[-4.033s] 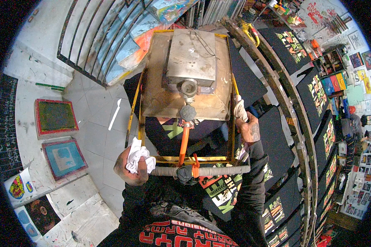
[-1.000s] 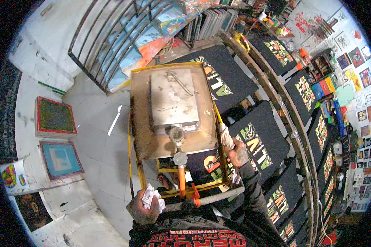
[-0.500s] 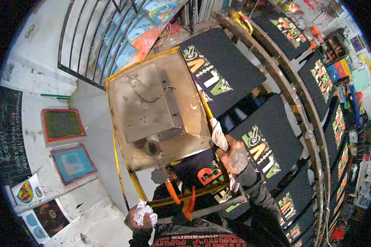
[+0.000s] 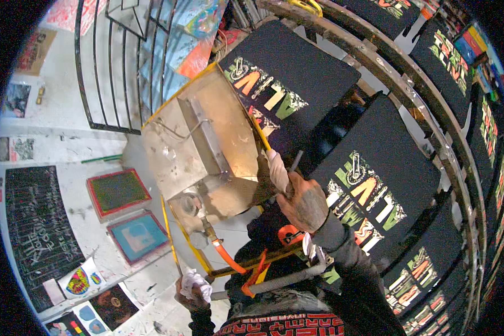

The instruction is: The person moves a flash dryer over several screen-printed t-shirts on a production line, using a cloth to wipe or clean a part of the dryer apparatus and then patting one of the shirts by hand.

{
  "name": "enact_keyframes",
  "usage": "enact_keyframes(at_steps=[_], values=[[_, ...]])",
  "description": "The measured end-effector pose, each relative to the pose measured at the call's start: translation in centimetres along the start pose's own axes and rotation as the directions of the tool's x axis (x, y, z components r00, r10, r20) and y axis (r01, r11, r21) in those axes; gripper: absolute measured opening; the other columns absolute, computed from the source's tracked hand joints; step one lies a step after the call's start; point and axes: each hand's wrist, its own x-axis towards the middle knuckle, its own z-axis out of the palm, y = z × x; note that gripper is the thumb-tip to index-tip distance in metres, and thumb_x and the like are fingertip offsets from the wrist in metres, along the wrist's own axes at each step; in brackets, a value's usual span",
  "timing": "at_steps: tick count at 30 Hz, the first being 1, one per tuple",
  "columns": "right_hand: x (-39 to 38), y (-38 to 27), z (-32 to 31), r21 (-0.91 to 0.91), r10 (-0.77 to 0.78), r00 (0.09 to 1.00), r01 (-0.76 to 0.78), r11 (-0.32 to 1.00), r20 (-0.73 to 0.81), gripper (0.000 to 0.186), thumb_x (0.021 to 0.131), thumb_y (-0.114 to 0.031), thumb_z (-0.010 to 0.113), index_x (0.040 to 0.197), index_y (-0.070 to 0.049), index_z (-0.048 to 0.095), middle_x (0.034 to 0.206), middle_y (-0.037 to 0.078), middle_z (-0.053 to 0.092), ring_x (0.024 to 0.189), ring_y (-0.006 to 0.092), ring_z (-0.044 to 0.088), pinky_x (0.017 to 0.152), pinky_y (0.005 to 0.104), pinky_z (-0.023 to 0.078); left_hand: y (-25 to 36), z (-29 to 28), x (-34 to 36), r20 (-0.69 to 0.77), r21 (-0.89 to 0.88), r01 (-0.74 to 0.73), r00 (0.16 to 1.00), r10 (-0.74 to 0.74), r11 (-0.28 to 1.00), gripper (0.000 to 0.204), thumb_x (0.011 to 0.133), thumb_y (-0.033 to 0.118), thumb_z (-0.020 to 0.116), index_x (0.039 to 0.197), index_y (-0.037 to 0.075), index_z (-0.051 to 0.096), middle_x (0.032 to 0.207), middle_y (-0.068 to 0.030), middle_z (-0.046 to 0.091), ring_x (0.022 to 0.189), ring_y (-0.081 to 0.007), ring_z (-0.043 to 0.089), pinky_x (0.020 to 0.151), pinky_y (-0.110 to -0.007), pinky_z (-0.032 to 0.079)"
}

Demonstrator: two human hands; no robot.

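A large metal box, like a heater hood, hangs in a yellow metal frame in front of me. My right hand is closed round the frame's right bar, over a pale cloth wrapped on it. At the lower left my left hand is closed on a bunched white cloth by the frame's near corner; the bar beneath is hidden. An orange hose runs from a fitting under the box toward me. A grey padded bar crosses close to my body.
Black printed T-shirts lie on boards to the right, close to the frame. Curved metal rails run behind them. A black metal grille stands far left. Printing screens and a blackboard are along the left wall.
The view has shifted, and the box and frame have turned counterclockwise in it. More of the left wall shows. Both hands keep their holds on the cloths.
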Motion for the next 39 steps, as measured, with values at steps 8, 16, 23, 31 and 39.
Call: enact_keyframes(at_steps=[8,16,23,31,39], values=[[0.6,0.6,-2.3,0.146,0.063,0.977,-0.094,0.985,0.203,0.042,0.087,-0.035,0.065,0.110,0.001,0.065,0.079,0.024,0.068,0.071,0.0415,0.069,0.066,0.0507,0.056,-1.0,0.8,-0.6,0.222,0.695,-0.503,0.830,0.512,0.514,0.037,0.092,0.035,0.055,0.104,0.001,0.063,0.080,-0.0097,0.064,0.059,-0.0210,0.060,0.053,-0.032,0.052],[12.4,9.4,-0.8,-0.212,-0.268,0.923,0.213,0.954,-0.276,0.048,0.096,-0.033,0.059,0.133,-0.004,0.055,0.142,0.022,0.048,0.126,0.0354,0.051,0.104,0.0435,0.042,-0.7,3.5,-1.3,0.032,0.436,-0.372,0.916,0.400,0.819,0.042,0.083,0.029,0.074,0.100,-0.006,0.058,0.068,-0.0101,0.060,0.048,-0.0180,0.056,0.041,-0.030,0.045],[21.9,12.3,0.0,-0.518,-0.303,0.930,0.157,0.841,-0.210,0.113,0.069,-0.078,0.066,0.156,-0.017,0.026,0.162,0.024,0.013,0.150,0.0451,0.006,0.118,0.0620,0.007,0.5,4.0,-1.2,0.047,0.731,-0.250,0.947,0.319,0.635,0.044,0.090,0.041,0.057,0.077,0.000,0.047,0.051,-0.0136,0.049,0.034,-0.0220,0.045,0.031,-0.034,0.036],[23.2,13.4,0.3,-0.588,-0.284,0.952,0.167,0.791,-0.111,0.127,0.059,-0.087,0.064,0.158,-0.019,0.021,0.161,0.026,0.013,0.149,0.0473,0.007,0.115,0.0674,0.004,1.7,3.8,-1.8,-0.136,0.018,0.069,0.988,-0.066,0.997,0.027,0.086,0.006,0.067,0.108,-0.007,0.059,0.092,-0.0171,0.066,0.072,-0.0214,0.066,0.056,-0.030,0.056],[23.8,13.2,-0.1,-0.606,-0.142,0.990,0.098,0.790,-0.025,0.126,0.061,-0.087,0.064,0.158,-0.022,0.019,0.163,0.024,0.004,0.150,0.0444,-0.002,0.117,0.0639,0.000,0.2,-2.7,0.0,-0.252,-0.086,0.076,0.963,-0.096,0.993,0.027,0.086,0.015,0.070,0.101,-0.006,0.062,0.079,-0.0114,0.067,0.066,-0.0172,0.064,0.054,-0.031,0.056]])
